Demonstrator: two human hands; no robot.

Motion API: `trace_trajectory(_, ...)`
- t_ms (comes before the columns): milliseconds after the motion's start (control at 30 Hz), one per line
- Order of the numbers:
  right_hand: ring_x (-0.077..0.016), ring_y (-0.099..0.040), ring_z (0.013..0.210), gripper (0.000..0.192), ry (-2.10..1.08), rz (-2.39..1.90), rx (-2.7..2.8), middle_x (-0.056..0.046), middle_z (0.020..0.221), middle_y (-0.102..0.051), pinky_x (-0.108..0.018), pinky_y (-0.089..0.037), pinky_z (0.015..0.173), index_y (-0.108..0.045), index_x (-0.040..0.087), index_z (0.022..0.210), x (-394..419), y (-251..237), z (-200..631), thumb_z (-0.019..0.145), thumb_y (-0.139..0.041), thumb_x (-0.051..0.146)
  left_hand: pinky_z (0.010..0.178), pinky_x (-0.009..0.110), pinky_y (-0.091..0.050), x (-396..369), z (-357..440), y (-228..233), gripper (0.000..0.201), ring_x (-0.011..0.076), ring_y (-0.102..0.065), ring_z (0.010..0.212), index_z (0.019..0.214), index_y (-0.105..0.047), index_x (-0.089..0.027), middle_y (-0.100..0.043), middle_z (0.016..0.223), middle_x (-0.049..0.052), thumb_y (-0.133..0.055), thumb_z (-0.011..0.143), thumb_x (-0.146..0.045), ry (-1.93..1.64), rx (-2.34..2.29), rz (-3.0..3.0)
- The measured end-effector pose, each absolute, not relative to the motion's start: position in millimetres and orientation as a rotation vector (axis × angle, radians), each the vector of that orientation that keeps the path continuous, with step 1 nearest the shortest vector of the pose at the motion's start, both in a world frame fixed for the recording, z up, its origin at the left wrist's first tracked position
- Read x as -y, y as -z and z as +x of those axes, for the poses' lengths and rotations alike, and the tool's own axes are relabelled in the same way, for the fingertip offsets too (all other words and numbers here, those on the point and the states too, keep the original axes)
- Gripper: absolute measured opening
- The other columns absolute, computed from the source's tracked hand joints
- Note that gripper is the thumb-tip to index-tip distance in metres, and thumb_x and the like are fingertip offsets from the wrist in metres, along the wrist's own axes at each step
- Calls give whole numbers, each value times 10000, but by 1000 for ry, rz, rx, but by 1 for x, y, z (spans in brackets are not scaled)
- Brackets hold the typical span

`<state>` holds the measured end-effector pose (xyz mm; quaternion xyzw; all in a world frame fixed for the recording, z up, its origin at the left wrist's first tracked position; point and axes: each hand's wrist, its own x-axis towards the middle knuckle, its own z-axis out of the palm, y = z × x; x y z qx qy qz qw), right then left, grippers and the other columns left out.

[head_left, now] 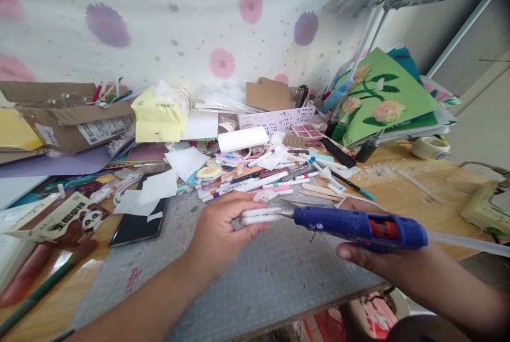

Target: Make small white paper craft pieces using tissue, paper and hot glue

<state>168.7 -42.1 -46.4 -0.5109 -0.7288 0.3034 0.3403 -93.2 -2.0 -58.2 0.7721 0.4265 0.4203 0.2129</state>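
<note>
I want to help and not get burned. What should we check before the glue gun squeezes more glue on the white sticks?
1. Right hand holds the glue gun firmly: ok.
2. Nozzle touches the white sticks: ok.
3. Left hand pinches the sticks steady: ok.
4. Left fingertips clear of the nozzle: not ok, they look very close.
5. Glue stick loaded at the gun's back: ok.
6. Gun is hot: cannot tell.

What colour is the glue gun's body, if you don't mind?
Blue, with a red-orange trigger; the glue gun shows in the head view.
</note>
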Motion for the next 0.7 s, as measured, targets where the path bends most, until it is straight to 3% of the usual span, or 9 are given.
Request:
trace_trajectory(167,-182,-551,636,185,-741,-1344,1959,11,694,-524,-287,-461,542,-506,248,735,41,45,166,728,-652,360,791,287,-532,2,-93,59,184,189,-670,855,865,-741,-196,-735,894,54,-737,681,-196,-1167,-1186,2132)
trace_trajectory(333,-162,-505,560,217,-455,-1332,2087,5,630,-482,-296,-415,512,-498,227,584,42,46,167,764,-591,302,779,313,-539,4,-91,59,192,201,-675,843,853,-744,-222,-738,889,47,-751,662,-201,-1141,-1190,2115)
trace_trajectory(533,-139,-474,525,190,-244,-1400,2088,-7,654,-459,-271,-356,460,-462,208,531,50,41,168,697,-542,159,784,306,-532,4,-92,58,192,197,-671,840,842,-744,-225,-742,881,39,-754,655,-183,-1154,-1175,2111)
trace_trajectory(700,-172,-523,622,62,-306,-1303,2114,-22,733,-510,-291,-400,522,-650,244,728,49,40,167,733,-588,251,783,308,-527,3,-91,59,187,198,-668,839,841,-744,-221,-739,885,40,-753,657,-192,-1141,-1188,2060)
